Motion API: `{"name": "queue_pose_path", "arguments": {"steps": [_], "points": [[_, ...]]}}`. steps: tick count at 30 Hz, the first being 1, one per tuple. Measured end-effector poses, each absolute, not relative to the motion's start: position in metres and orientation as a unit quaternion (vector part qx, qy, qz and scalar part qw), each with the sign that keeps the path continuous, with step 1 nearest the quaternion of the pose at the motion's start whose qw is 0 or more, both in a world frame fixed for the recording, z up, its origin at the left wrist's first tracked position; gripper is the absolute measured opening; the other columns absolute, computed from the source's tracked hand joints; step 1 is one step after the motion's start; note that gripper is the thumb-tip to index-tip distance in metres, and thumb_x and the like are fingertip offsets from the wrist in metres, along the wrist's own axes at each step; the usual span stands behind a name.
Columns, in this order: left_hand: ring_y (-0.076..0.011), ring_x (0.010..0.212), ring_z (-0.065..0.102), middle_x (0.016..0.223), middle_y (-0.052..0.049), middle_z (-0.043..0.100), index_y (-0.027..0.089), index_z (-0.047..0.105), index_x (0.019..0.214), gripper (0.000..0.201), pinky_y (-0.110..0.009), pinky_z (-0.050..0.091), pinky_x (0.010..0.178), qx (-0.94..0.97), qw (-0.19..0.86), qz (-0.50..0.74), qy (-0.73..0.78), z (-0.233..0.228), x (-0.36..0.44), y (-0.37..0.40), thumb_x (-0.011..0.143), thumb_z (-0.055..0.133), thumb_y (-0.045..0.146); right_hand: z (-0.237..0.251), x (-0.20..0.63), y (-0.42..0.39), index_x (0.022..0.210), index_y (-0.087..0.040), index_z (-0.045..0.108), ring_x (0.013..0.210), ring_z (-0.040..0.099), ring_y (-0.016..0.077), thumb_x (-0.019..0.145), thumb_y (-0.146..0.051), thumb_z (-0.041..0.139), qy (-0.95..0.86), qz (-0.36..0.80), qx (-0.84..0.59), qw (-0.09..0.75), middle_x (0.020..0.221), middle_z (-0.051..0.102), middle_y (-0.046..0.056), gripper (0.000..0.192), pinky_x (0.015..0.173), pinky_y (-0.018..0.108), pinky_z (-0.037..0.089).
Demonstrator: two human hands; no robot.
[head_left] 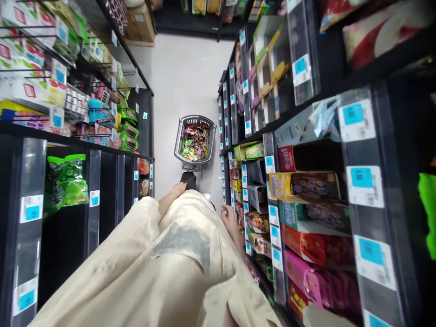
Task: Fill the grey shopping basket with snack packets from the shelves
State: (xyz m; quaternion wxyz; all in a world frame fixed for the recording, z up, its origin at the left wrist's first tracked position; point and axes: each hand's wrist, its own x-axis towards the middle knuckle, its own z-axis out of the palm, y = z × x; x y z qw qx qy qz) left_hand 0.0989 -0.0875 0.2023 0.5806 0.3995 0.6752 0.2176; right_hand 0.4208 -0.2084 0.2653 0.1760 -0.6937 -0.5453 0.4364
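My left hand (180, 187) hangs low in front of the cream shirt (180, 227), above a dark shoe (188, 180). Its fingers are small in the picture and partly turned away, so their pose is unclear. Beside the right-hand shelves, my right hand (229, 217) is down with its fingers curled in. A small dark spot shows at its fingers, but I cannot make out whether it is an object. Ahead of my feet, a dark grey shopping basket (178, 144) stands on the floor, holding a heap of small colourful packets (195, 143). Neither hand touches the basket.
Tall black shelves line both sides of this narrow aisle. Green candy bags (70, 179) sit at left; boxed sweets (303, 185) and pink packets (316, 281) fill the right shelves. Pale floor (185, 77) stretches to a far shelf. A cardboard box (139, 25) stands at far left.
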Motion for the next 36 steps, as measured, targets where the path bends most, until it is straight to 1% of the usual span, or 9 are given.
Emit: {"name": "queue_pose_path", "arguments": {"steps": [2,6,11,15,18,23,27,31,36], "points": [[-0.0244,0.113,0.067,0.132,-0.011,0.065,0.018,0.063,0.132,0.039,-0.045,0.06,0.095,0.439,0.576,0.1,0.683,0.198,0.083,-0.076,0.1,0.066,0.039,0.257,0.417,-0.175,0.102,-0.021,0.07,0.094,0.075,0.0288,0.084,-0.035,0.05,-0.546,0.442,-0.694,0.158,0.106,0.077,0.014,0.031,0.095,0.049,0.059],[-0.024,0.112,0.068,0.127,-0.011,0.068,0.017,0.066,0.126,0.035,-0.046,0.058,0.097,0.507,0.546,-0.11,0.658,0.186,0.033,-0.03,0.099,0.068,0.039,0.238,0.378,-0.109,0.096,-0.02,0.07,0.091,0.074,0.026,0.081,-0.029,0.052,-0.524,0.471,-0.698,0.131,0.1,0.079,0.012,0.025,0.095,0.045,0.058],[-0.0267,0.116,0.07,0.121,-0.016,0.074,0.017,0.073,0.113,0.023,-0.036,0.053,0.099,0.548,0.512,-0.217,0.625,0.163,-0.026,0.039,0.094,0.064,0.025,0.21,0.295,-0.042,0.099,-0.019,0.069,0.082,0.076,0.0228,0.086,-0.031,0.054,-0.498,0.523,-0.683,0.109,0.092,0.079,0.009,0.023,0.084,0.039,0.063],[-0.025,0.113,0.071,0.122,-0.016,0.075,0.016,0.072,0.121,0.035,-0.032,0.053,0.096,0.564,0.496,-0.238,0.616,0.127,-0.05,0.092,0.091,0.057,0.022,0.175,0.244,0.006,0.106,-0.018,0.069,0.086,0.077,0.021,0.089,-0.03,0.054,-0.473,0.561,-0.673,0.09,0.096,0.08,0.009,0.026,0.088,0.037,0.063],[-0.0234,0.109,0.072,0.121,-0.015,0.075,0.017,0.072,0.123,0.036,-0.03,0.053,0.095,0.566,0.49,-0.234,0.62,0.086,-0.054,0.125,0.09,0.055,0.019,0.127,0.22,0.044,0.108,-0.019,0.068,0.087,0.077,0.0196,0.089,-0.026,0.055,-0.461,0.58,-0.668,0.065,0.098,0.08,0.008,0.024,0.09,0.036,0.063],[-0.0242,0.112,0.07,0.123,-0.014,0.072,0.017,0.07,0.126,0.038,-0.032,0.052,0.101,0.558,0.494,-0.211,0.633,-0.002,-0.041,0.157,0.094,0.051,0.017,0.01,0.207,0.107,0.114,-0.02,0.066,0.097,0.077,0.0223,0.084,-0.017,0.062,-0.446,0.574,-0.686,-0.008,0.107,0.079,0.009,0.03,0.1,0.04,0.059],[-0.0268,0.119,0.066,0.129,-0.015,0.067,0.015,0.069,0.128,0.04,-0.035,0.051,0.106,0.561,0.506,-0.215,0.619,-0.071,-0.021,0.167,0.092,0.052,0.018,-0.086,0.219,0.152,0.132,-0.014,0.057,0.12,0.07,0.0309,0.086,-0.02,0.064,-0.431,0.548,-0.716,-0.038,0.127,0.072,0.018,0.047,0.111,0.047,0.051],[-0.0305,0.129,0.058,0.136,-0.014,0.061,0.016,0.069,0.129,0.041,-0.039,0.045,0.116,0.584,0.514,-0.207,0.594,-0.13,0.001,0.178,0.09,0.057,0.019,-0.156,0.241,0.194,0.15,-0.007,0.041,0.144,0.05,0.0307,0.089,-0.022,0.059,-0.512,0.45,-0.731,0.035,0.151,0.054,0.025,0.065,0.122,0.047,0.039],[-0.034,0.129,0.056,0.132,-0.016,0.062,0.014,0.069,0.125,0.039,-0.044,0.044,0.117,0.571,0.544,-0.156,0.595,-0.194,0.023,0.186,0.087,0.059,0.014,-0.228,0.249,0.243,0.158,-0.012,0.036,0.153,0.037,0.0294,0.091,-0.03,0.063,-0.606,0.425,-0.663,0.109,0.163,0.043,0.02,0.075,0.128,0.049,0.031]]}}
